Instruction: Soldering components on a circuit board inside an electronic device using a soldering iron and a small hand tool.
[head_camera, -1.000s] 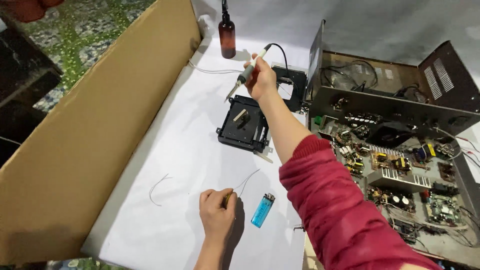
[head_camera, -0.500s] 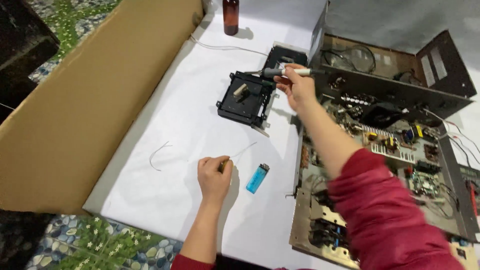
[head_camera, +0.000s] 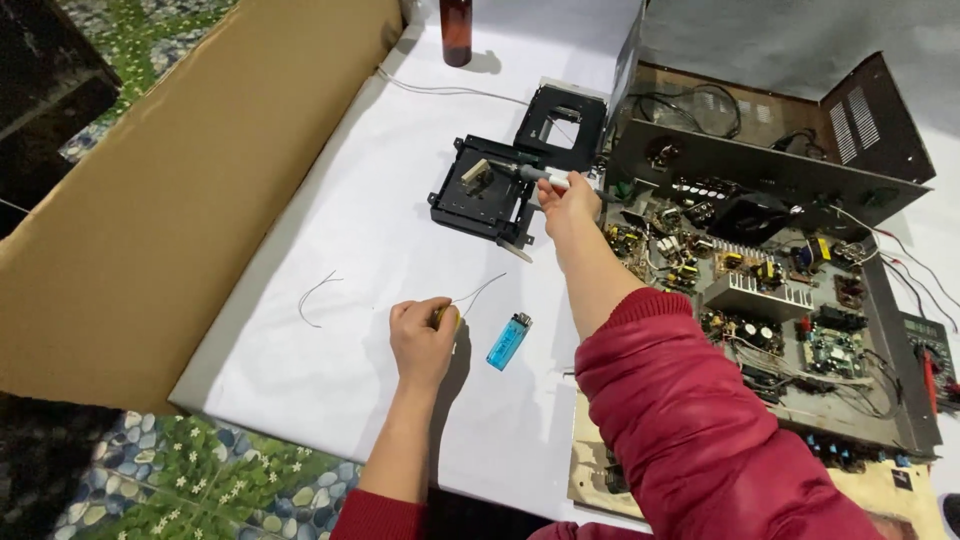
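Fingers of our left hand (head_camera: 424, 338) pinch a small yellow piece with a thin wire (head_camera: 478, 291) trailing toward 1 o'clock (blue lighter (head_camera: 509, 340) just beside, at 3 o'clock). Farther off, our right hand (head_camera: 566, 200) grips a soldering iron (head_camera: 535, 175), its tip at a black metal bracket (head_camera: 478, 189), 9 o'clock of the open amplifier chassis (head_camera: 780, 290).

I count two hands in my view: my left hand (head_camera: 422, 335) and my right hand (head_camera: 566, 198). There is one blue lighter (head_camera: 509, 340), one brown bottle (head_camera: 456, 30), one soldering iron (head_camera: 538, 174), and two black metal frames (head_camera: 482, 190) (head_camera: 560, 116). I see two loose thin wires (head_camera: 316, 296) (head_camera: 480, 290), one opened amplifier chassis (head_camera: 770, 260), and one cardboard sheet (head_camera: 190, 170).
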